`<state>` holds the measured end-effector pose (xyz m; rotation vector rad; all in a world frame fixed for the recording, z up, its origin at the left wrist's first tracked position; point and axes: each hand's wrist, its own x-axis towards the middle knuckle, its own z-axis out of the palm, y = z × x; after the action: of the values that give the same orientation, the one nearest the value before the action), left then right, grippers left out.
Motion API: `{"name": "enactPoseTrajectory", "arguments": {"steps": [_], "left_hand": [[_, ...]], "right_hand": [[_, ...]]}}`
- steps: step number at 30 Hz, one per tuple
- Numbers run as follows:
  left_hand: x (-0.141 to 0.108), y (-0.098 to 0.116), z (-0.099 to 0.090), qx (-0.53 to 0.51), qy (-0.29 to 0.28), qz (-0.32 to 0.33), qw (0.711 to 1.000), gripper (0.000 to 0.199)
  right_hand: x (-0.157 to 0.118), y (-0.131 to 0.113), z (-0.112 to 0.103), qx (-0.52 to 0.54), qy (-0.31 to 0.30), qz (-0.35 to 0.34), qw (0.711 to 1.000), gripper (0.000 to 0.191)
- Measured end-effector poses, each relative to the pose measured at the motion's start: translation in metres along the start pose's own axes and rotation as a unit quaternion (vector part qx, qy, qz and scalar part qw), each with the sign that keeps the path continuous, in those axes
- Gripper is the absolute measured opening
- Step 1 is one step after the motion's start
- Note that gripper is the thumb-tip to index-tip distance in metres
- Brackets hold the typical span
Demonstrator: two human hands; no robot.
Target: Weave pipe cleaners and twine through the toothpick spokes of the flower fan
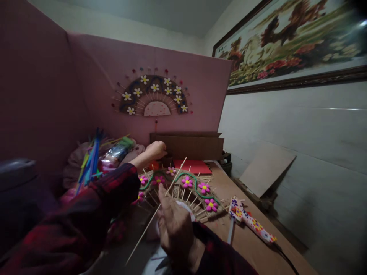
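My right hand [176, 225] is in the foreground, its fingers pressed together around a long thin wooden stick [142, 236] that slants across the view. Behind it lies a fan-shaped craft piece [172, 187], made of sticks with a brown twine-like band, pink clay flowers and a wavy green strip. My left hand [156, 150] reaches over the far side of this fan, beside the cardboard at the back. Its fingers are curled downward, and their tips and whatever they may hold are hidden.
A flower-patterned glue gun [252, 221] with a black cord lies right of the fan. Red paper [193, 167] and folded cardboard [189, 146] are behind it. Colourful pipe cleaners [93, 156] and plastic packets [116, 152] stand left. A finished-looking fan [155, 91] hangs on the pink panel.
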<state>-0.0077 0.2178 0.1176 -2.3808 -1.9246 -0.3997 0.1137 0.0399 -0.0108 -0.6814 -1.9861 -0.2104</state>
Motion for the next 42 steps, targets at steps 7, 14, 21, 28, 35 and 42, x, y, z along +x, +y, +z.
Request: {"name": "enactPoseTrajectory", "arguments": {"steps": [7, 14, 21, 28, 35, 42], "left_hand": [[-0.110, 0.027, -0.022, -0.022, -0.018, 0.042, 0.999, 0.022], [-0.210, 0.030, 0.011, -0.229, -0.045, 0.012, 0.972, 0.016], [-0.249, 0.017, 0.023, -0.309, -0.001, -0.042, 0.950, 0.024], [-0.272, -0.040, -0.005, -0.209, 0.032, -0.114, 0.971, 0.036], [-0.298, -0.080, -0.019, -0.099, -0.022, -0.185, 0.977, 0.026], [-0.277, -0.073, -0.011, -0.129, -0.031, -0.162, 0.978, 0.032]], "right_hand": [[-0.002, 0.011, 0.000, -0.077, 0.016, 0.076, 0.994, 0.075], [-0.002, 0.008, -0.001, -0.083, 0.017, 0.093, 0.992, 0.073], [-0.006, 0.001, -0.004, -0.006, 0.019, 0.044, 0.999, 0.066], [-0.003, 0.003, -0.004, -0.016, 0.016, 0.004, 1.000, 0.060], [-0.002, 0.001, -0.008, -0.022, 0.040, 0.010, 0.999, 0.054], [-0.001, 0.000, -0.009, -0.032, 0.040, 0.009, 0.999, 0.047]]}}
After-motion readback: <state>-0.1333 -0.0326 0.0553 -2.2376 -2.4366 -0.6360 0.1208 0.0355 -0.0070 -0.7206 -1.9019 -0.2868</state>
